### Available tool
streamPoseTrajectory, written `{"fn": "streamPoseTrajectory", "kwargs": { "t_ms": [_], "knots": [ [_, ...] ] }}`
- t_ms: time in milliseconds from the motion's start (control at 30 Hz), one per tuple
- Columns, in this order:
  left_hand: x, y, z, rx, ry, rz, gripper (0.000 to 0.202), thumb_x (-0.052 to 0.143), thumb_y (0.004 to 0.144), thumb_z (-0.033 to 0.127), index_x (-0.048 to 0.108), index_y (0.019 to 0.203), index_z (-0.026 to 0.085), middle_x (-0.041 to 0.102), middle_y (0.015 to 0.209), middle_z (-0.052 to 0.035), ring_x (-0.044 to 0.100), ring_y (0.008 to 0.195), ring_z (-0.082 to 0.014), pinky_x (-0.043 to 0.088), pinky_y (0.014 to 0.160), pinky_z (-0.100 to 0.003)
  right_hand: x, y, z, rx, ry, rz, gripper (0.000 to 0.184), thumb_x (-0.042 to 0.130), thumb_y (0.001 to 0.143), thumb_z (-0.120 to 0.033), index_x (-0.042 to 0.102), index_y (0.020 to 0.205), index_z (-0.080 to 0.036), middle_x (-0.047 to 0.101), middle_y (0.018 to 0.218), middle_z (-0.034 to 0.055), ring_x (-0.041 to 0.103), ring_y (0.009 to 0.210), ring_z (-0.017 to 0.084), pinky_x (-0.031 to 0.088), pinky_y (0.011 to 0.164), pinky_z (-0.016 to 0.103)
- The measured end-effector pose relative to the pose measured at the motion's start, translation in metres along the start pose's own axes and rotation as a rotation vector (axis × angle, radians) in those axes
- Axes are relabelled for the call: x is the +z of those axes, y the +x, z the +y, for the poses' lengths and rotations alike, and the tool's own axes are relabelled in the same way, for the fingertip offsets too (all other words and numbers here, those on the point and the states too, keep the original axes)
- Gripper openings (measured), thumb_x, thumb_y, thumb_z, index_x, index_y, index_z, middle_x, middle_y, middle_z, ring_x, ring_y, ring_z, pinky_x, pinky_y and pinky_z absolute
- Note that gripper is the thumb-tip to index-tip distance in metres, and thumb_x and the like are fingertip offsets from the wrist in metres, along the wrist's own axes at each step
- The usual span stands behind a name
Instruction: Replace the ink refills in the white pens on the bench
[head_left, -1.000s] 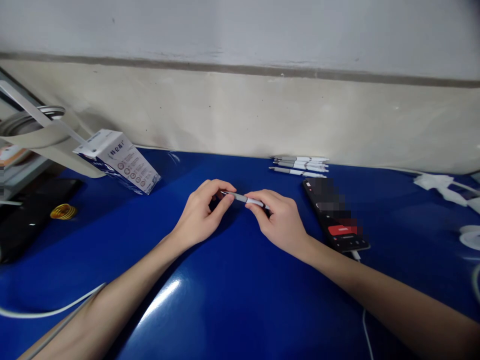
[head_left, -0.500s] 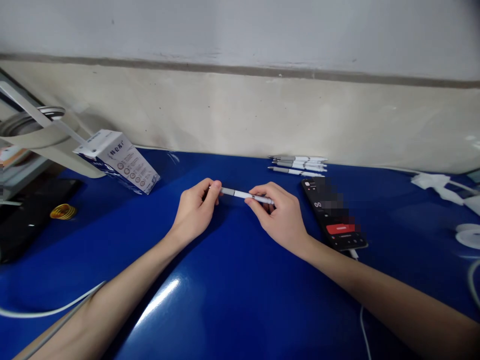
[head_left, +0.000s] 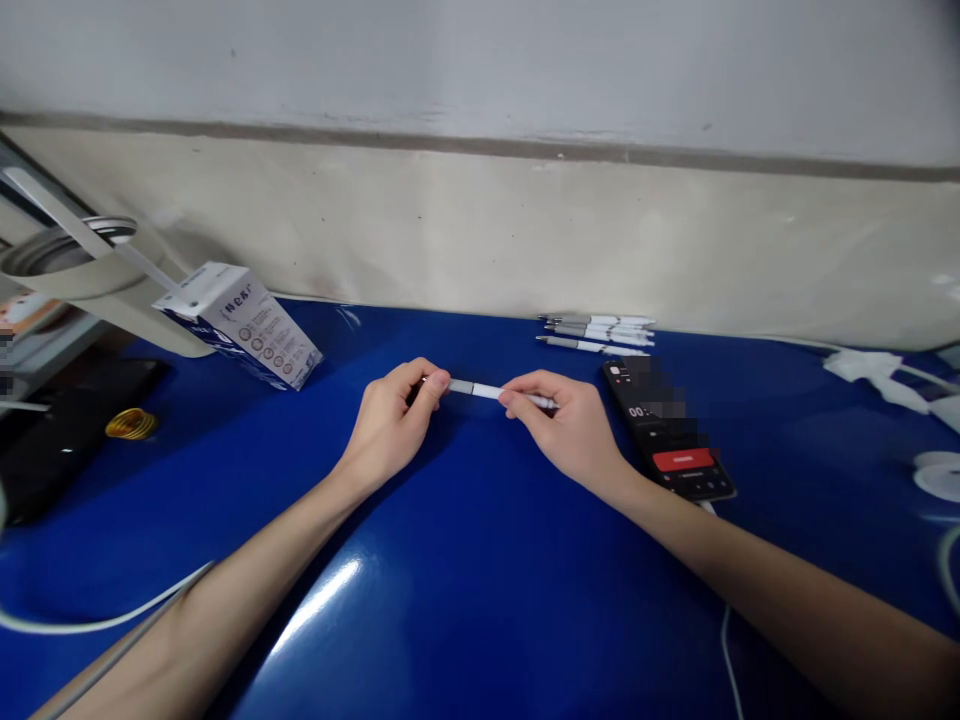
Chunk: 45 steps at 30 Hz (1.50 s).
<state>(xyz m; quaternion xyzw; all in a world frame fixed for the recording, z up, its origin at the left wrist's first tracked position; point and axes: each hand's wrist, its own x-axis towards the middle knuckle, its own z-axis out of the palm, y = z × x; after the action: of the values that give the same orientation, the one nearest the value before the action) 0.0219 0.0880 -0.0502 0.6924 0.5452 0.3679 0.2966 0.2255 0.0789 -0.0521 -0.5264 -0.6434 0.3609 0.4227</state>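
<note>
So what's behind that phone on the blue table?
Beyond the phone, toward the wall, lie several white and grey pens on the blue tabletop. Whatever lies under the phone is covered and cannot be seen.

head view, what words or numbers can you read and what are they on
"00:" on the phone screen, the rest pixelated
red button label: too small to read
box: top lettering and side print too blurred to read
pen: no readable print

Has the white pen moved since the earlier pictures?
Yes, the white pen has shifted rightward, its right end now closer to the black smartphone.
</note>
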Motion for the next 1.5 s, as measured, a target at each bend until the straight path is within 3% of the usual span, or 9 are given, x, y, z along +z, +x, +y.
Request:
{"fn": "streamPoseTrajectory", "kwargs": {
  "t_ms": [167,300,367,500,633,833,1200,1333,1500],
  "knots": [
    [0.002,0.0,-0.001,-0.018,-0.03,-0.033,0.038,0.042,0.096,0.045,0.06,0.076,0.017,0.053,0.064,0.0029,0.045,0.056,-0.0095,0.03,0.052,-0.023,0.002,0.007,0.003,0.225,0.594,0.036,0.02,0.073,0.076,-0.035,0.064,0.087,-0.021,0.058,0.063,-0.0046,0.038,0.045,0.005,0.028,0.043,0.021],
    [0.001,-0.001,0.004,0.151,0.037,-0.184,0.035,0.049,0.093,0.042,0.064,0.075,0.017,0.057,0.068,0.0013,0.051,0.065,-0.0115,0.035,0.062,-0.025,0.002,0.014,0.004,0.275,0.927,0.075,0.023,0.071,0.078,-0.039,0.059,0.074,-0.02,0.057,0.074,-0.0023,0.051,0.064,0.008,0.041,0.055,0.021],
    [0.0,-0.002,0.006,0.191,0.042,-0.219,0.036,0.045,0.095,0.041,0.065,0.076,0.017,0.059,0.069,0.0008,0.052,0.068,-0.0123,0.036,0.065,-0.025,0.0,0.015,0.003,0.299,0.994,0.024,0.029,0.065,0.084,-0.043,0.055,0.07,-0.02,0.053,0.066,-0.0032,0.049,0.059,0.008,0.041,0.054,0.021],
    [0.0,-0.003,0.007,0.148,0.051,-0.192,0.039,0.039,0.097,0.042,0.064,0.08,0.018,0.058,0.068,0.0011,0.053,0.066,-0.0123,0.036,0.062,-0.026,-0.004,0.011,-0.002,0.316,0.956,-0.111,0.022,0.048,0.095,-0.042,0.059,0.095,-0.024,0.037,0.046,-0.0092,0.021,0.037,0.006,0.024,0.039,0.02],
    [0.001,-0.003,0.007,0.171,0.082,-0.205,0.036,0.041,0.097,0.042,0.063,0.082,0.018,0.059,0.069,0.0018,0.053,0.066,-0.0123,0.037,0.064,-0.026,-0.006,0.009,-0.003,0.33,0.898,-0.165,0.021,0.042,0.098,-0.039,0.049,0.118,-0.035,0.046,0.052,-0.0099,0.015,0.034,0.005,0.018,0.035,0.02],
    [0.001,-0.003,0.007,0.197,0.108,-0.203,0.034,0.042,0.097,0.039,0.062,0.081,0.018,0.059,0.07,0.0023,0.053,0.067,-0.0122,0.037,0.065,-0.026,-0.008,0.011,-0.001,0.347,0.952,-0.191,0.007,0.044,0.098,-0.035,0.048,0.094,-0.031,0.036,0.052,-0.0103,0.015,0.036,0.005,0.016,0.034,0.018],
    [0.005,-0.003,0.006,0.259,0.195,-0.228,0.032,0.042,0.097,0.038,0.062,0.082,0.018,0.061,0.072,0.0002,0.052,0.071,-0.0149,0.036,0.069,-0.029,-0.009,0.012,0.0,0.329,0.96,-0.213,0.005,0.046,0.097,-0.034,0.049,0.097,-0.03,0.039,0.055,-0.01,0.016,0.036,0.005,0.018,0.034,0.018],
    [0.011,-0.01,0.014,0.381,0.278,-0.324,0.03,0.046,0.095,0.039,0.062,0.081,0.018,0.063,0.073,-0.0003,0.051,0.073,-0.0163,0.034,0.071,-0.031,-0.006,0.013,-0.001,0.356,0.986,-0.165,0.013,0.044,0.097,-0.036,0.053,0.098,-0.026,0.041,0.054,-0.0086,0.016,0.037,0.005,0.019,0.035,0.017],
    [0.021,-0.023,0.027,0.427,0.298,-0.411,0.03,0.048,0.093,0.046,0.063,0.089,0.02,0.064,0.079,-0.002,0.052,0.078,-0.0185,0.032,0.069,-0.031,-0.002,0.014,-0.003,0.361,1.012,-0.156,0.045,0.048,0.093,-0.049,0.037,0.06,-0.02,0.033,0.051,-0.0053,0.031,0.047,0.008,0.034,0.046,0.02]
  ]
}}
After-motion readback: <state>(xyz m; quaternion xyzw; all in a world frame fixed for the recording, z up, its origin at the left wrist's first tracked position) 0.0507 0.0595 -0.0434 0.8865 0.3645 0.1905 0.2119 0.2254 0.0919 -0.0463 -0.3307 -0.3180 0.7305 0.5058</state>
